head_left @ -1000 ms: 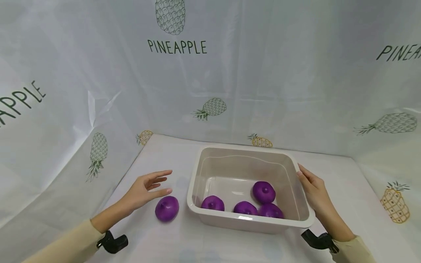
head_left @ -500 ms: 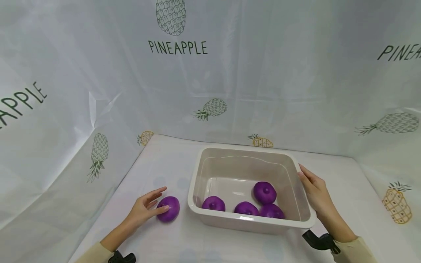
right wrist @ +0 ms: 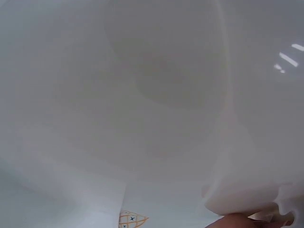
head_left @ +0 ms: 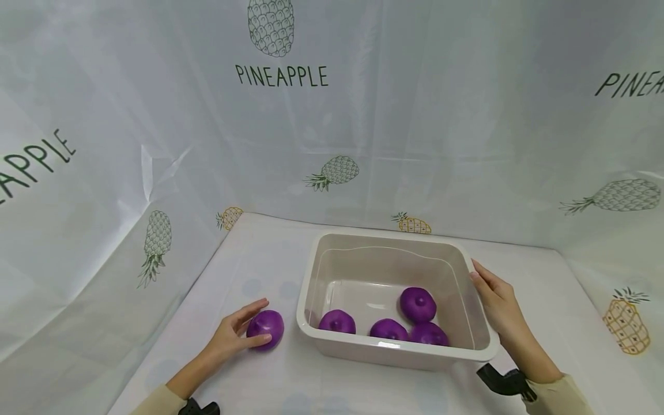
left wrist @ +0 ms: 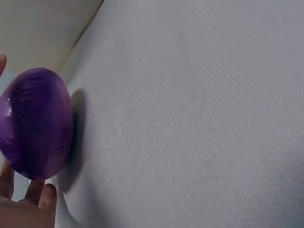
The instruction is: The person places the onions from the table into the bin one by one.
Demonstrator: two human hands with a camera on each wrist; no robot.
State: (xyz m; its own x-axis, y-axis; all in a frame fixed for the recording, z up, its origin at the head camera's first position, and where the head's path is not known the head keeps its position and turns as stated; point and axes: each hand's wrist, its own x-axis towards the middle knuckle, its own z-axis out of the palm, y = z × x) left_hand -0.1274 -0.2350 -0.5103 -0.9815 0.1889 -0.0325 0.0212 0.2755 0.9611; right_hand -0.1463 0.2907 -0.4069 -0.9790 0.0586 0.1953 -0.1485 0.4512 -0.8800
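In the head view a purple onion (head_left: 266,330) rests on the white table, left of a beige plastic tub. My left hand (head_left: 230,334) holds this onion from its left side, thumb across the near side and fingers on the far side. The left wrist view shows the onion (left wrist: 38,124) close up, fingertips (left wrist: 34,192) against its lower end. My right hand (head_left: 500,300) grips the tub's (head_left: 384,353) right rim, thumb on top and fingers mostly hidden outside. Several more purple onions (head_left: 417,305) lie inside the tub.
White pineapple-print sheeting (head_left: 441,115) rises behind and at both sides of the table (head_left: 259,248). The right wrist view is mostly filled by the tub's pale wall (right wrist: 166,118), with part of my right hand (right wrist: 232,221) at the bottom edge.
My left hand has come down and toward the near side, from above the loose onion to around it. The tub and my right hand have stayed in place.
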